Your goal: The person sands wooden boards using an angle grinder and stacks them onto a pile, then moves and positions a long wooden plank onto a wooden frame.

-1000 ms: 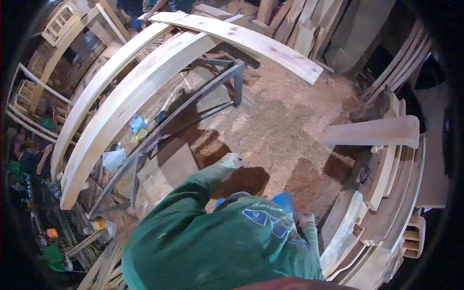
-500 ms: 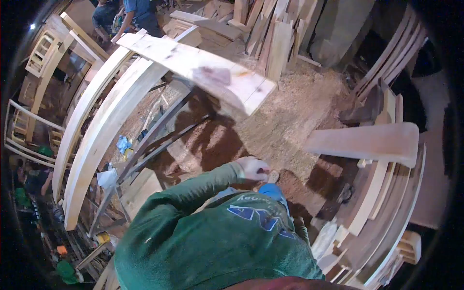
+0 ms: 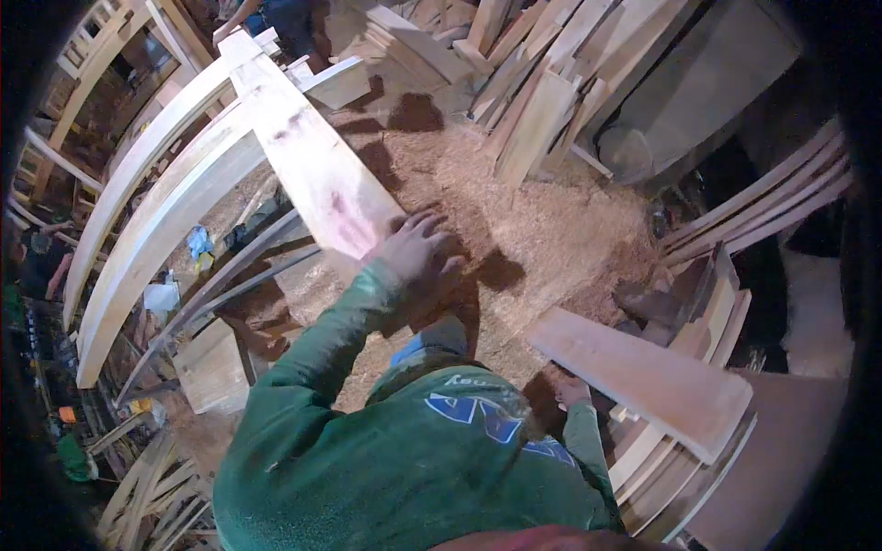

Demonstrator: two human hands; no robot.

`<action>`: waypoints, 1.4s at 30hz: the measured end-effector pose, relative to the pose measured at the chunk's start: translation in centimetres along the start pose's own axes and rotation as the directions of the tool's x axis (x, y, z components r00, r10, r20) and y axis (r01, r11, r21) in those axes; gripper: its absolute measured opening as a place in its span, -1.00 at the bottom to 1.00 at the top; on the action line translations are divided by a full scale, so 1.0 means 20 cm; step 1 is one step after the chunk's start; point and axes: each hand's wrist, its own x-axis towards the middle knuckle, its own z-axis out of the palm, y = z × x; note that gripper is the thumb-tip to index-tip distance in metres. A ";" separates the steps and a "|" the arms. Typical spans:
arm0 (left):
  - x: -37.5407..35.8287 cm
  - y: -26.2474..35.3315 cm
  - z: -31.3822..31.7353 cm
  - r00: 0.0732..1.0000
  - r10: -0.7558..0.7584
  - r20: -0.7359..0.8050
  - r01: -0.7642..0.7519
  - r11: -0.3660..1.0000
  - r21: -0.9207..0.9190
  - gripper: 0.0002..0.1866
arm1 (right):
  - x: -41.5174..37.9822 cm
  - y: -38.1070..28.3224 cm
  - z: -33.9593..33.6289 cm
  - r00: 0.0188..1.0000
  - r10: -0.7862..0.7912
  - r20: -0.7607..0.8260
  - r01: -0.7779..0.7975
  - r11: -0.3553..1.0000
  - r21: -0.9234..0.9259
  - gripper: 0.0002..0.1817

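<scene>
My left hand (image 3: 413, 250) grips the near end of a long pale plank (image 3: 308, 174), fingers spread over its top face. The plank runs away to the upper left, across two curved wooden beams (image 3: 156, 230). My right hand (image 3: 571, 391) sits low at my side, against the lower edge of a shorter plank (image 3: 648, 378) that lies on a stack of curved pieces (image 3: 684, 459). Whether that hand grips the shorter plank is hidden. My green sweatshirt fills the lower middle.
Sawdust covers the floor (image 3: 542, 230). Boards lean in a pile (image 3: 524, 83) at the top. A dark metal trestle (image 3: 230, 275) stands under the beams. Another person (image 3: 276, 18) stands at the plank's far end, and a second person (image 3: 37, 262) is at the left edge.
The long plank's near end swung from the upper right toward me, and my left hand rose from my side and took hold of it. The view turned right.
</scene>
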 end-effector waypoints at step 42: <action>0.78 -1.20 -0.17 -0.112 -0.965 -0.239 0.954 -0.172 0.247 -0.32 | 2.04 -3.05 -0.47 0.833 -0.283 0.475 0.549 0.532 -0.645 -0.67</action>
